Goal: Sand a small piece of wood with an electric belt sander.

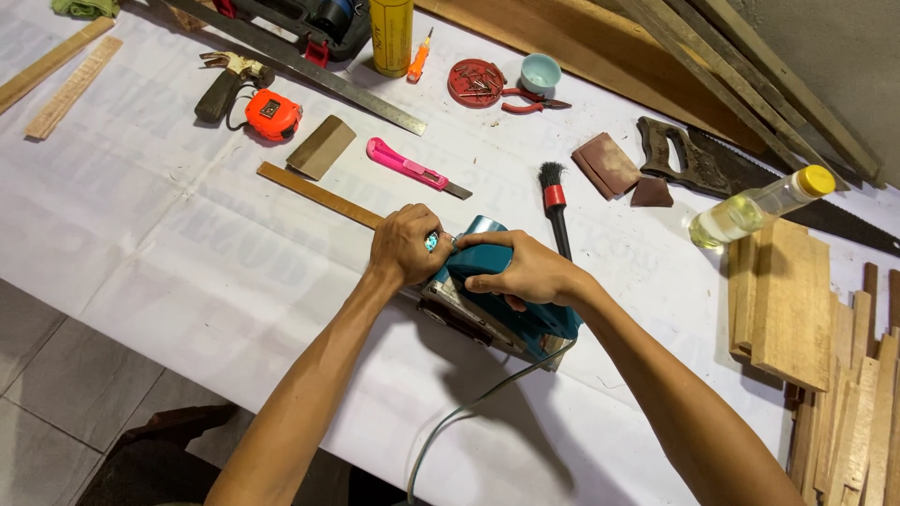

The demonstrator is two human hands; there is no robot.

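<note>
Gripping the teal electric planer [502, 305] with both hands, the person had it sitting on a long wood strip [319, 194] at mid-worktop [187, 272]. Left hand [408, 245] closed over the front knob, right hand [525, 272] wrapped round the handle. No shavings showed, so planing looked barely begun.

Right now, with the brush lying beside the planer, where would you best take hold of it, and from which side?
Grip the brush by its black handle below the red collar, coming from above on its free far side; the right hand and teal planer crowd its near end.
</note>
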